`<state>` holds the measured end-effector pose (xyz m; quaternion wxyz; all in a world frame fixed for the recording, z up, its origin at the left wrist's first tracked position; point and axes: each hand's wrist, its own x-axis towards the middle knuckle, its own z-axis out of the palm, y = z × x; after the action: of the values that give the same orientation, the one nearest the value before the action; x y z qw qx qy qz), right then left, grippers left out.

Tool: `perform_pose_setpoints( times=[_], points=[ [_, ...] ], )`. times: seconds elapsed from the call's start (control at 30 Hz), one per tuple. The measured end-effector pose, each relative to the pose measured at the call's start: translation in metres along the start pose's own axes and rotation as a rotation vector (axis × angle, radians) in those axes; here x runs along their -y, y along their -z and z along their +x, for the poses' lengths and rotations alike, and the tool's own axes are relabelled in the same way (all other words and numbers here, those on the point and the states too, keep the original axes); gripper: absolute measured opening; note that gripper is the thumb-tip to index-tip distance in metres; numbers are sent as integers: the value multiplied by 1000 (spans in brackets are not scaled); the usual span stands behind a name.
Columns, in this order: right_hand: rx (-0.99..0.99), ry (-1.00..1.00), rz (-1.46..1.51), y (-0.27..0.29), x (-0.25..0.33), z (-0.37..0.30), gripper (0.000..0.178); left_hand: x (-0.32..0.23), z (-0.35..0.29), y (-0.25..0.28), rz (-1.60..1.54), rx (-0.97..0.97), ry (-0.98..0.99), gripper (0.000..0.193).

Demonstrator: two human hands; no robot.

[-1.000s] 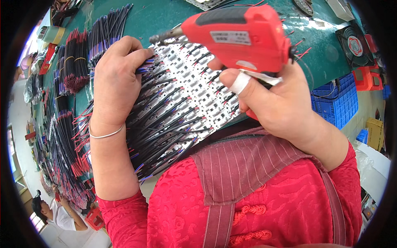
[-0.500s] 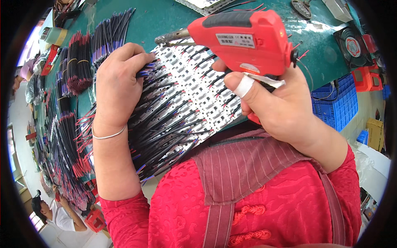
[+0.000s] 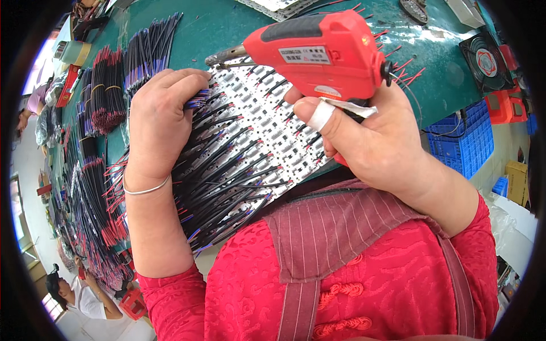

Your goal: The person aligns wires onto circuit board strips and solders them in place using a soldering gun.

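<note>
Head view: what lies nearest?

"A striped maroon apron (image 3: pixel 335 221) over embossed red fabric (image 3: pixel 244 295). Beyond it, a white panel (image 3: pixel 284 139), flat and densely studded, with glossy black wires (image 3: pixel 227 165) slanting off in rows."

"And the hands?"

"Right hand (image 3: pixel 378 139), thumb taped, is wrapped around the handle of a hard red plastic soldering gun (image 3: pixel 313 57) above the panel, wrist bent, metal barrel (image 3: pixel 230 55) pointing left. Left hand (image 3: pixel 162 116) pinches blue-tipped wires (image 3: pixel 198 99) between curled fingers, knuckles up; whether the barrel touches anything, I cannot tell."

"Farther off?"

"Banded wire bundles (image 3: pixel 108 96) on the smooth green tabletop (image 3: pixel 210 28)."
</note>
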<state>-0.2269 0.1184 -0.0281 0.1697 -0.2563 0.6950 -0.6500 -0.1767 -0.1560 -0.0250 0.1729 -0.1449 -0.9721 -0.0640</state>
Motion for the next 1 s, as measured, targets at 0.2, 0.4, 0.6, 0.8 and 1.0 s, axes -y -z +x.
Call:
perform_pose_setpoints(
  times=[0.2,0.4,0.6,0.8,1.0],
  points=[
    [9,31,-51,0,-1,1,28,-1,0,1,6,47,33,32],
    [17,63,-109,1,-2,1,27,-2,1,0,17,49,35,33],
    [0,64,-88,-1,-2,1,26,-3,1,0,32,49,47,34],
    [-65,15,63,-3,-2,-1,25,-3,-1,-3,4,23,49,36],
    [-93,-3,172,3,0,-6,25,-5,0,-1,4,49,77,35]
  ],
)
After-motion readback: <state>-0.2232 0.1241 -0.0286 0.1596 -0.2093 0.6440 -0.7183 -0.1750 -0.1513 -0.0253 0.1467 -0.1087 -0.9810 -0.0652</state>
